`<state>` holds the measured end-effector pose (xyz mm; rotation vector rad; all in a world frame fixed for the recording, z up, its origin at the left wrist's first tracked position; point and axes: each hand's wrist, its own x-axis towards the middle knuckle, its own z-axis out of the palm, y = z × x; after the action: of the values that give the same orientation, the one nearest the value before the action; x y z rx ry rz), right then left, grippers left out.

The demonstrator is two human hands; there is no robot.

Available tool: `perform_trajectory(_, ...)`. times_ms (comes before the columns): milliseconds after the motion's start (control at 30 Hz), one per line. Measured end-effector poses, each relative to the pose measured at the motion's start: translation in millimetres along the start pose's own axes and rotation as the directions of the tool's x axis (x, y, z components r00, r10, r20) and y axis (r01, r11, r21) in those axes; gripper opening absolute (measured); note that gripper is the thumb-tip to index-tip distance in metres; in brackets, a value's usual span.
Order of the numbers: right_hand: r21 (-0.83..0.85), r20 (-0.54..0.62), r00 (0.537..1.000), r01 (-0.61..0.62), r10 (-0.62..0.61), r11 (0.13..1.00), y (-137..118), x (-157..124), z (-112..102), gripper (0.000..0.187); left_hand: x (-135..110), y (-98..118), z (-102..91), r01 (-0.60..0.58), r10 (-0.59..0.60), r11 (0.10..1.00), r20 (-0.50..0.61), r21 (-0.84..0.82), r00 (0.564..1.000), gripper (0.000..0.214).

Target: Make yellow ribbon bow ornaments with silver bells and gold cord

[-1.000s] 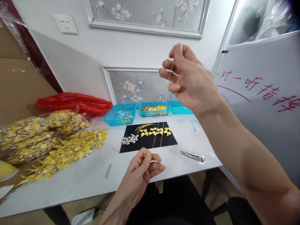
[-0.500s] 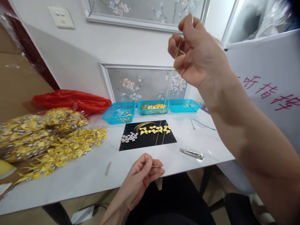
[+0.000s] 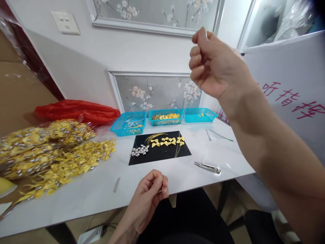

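While the right hand [image 3: 215, 64] is raised, clenched on a thread [image 3: 184, 105] | left hand [image 3: 148, 195] low, pinching the thread's other end | scissors [image 3: 207, 167] right of left hand.

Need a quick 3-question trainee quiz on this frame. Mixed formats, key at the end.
1. True or false: the right hand is held higher than the left hand, and both have their fingers closed.
2. Multiple choice: what lies on the black mat? A) coins B) yellow bows and silver beads C) screws
3. Fill in: the metal snips lie on the table to the ___ of the black mat.

Key: 1 true; 2 B; 3 right.
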<state>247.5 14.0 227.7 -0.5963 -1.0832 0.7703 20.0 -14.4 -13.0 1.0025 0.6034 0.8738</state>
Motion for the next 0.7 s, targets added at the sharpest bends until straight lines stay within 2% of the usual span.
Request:
perform_trajectory(100,-0.062,0.022,1.000,0.008,-0.007,0.998,20.5,-13.6,-21.1,0.007,-5.9,9.0,-2.4,-0.056,0.058,0.995,-0.018,0.088,0.998,0.028)
perform_trajectory(133,-0.097,0.019,1.000,0.009,-0.007,0.995,32.3,-23.6,-28.0,0.009,-9.2,13.1,-2.8,-0.070,0.073,0.991,-0.024,0.117,0.997,0.027)
perform_trajectory(233,-0.194,0.081,0.983,-0.148,0.166,0.970,80.1,-72.0,-39.4,0.006,-21.4,26.5,-1.1,-0.109,0.115,0.935,0.002,0.338,0.993,0.025)
perform_trajectory(300,-0.254,0.184,0.922,-0.290,0.341,0.922,113.7,-112.8,-37.4,0.013,-28.8,34.1,1.8,-0.146,0.158,0.783,0.033,0.605,0.987,0.027)
perform_trajectory(367,-0.295,0.291,0.829,-0.398,0.478,0.869,138.6,-150.5,-30.4,0.023,-33.9,39.1,4.2,-0.153,0.184,0.640,0.042,0.753,0.982,0.029)
perform_trajectory(467,-0.347,0.400,0.682,-0.506,0.612,0.790,151.5,-186.5,-19.6,0.030,-36.6,41.3,2.8,-0.104,0.125,0.546,0.042,0.832,0.991,0.030)
perform_trajectory(500,-0.386,0.409,0.655,-0.507,0.636,0.770,150.6,-192.4,-17.3,0.026,-36.5,40.8,1.2,-0.088,0.103,0.527,0.039,0.845,0.994,0.030)
perform_trajectory(533,-0.435,0.398,0.659,-0.477,0.638,0.764,148.3,-195.8,-15.8,0.021,-36.2,39.8,-0.6,-0.076,0.088,0.513,0.036,0.855,0.995,0.030)
perform_trajectory(567,-0.491,0.375,0.690,-0.419,0.620,0.764,145.5,-197.3,-15.1,0.014,-35.8,38.5,-2.2,-0.069,0.082,0.503,0.032,0.861,0.996,0.030)
perform_trajectory(633,-0.588,0.317,0.792,-0.268,0.522,0.764,141.3,-197.6,-15.4,0.004,-34.7,35.3,-4.0,-0.065,0.088,0.497,0.025,0.865,0.996,0.030)
perform_trajectory(700,-0.636,0.289,0.852,-0.170,0.437,0.752,140.6,-197.1,-17.0,0.009,-33.6,32.4,-3.5,-0.059,0.088,0.493,0.018,0.868,0.996,0.030)
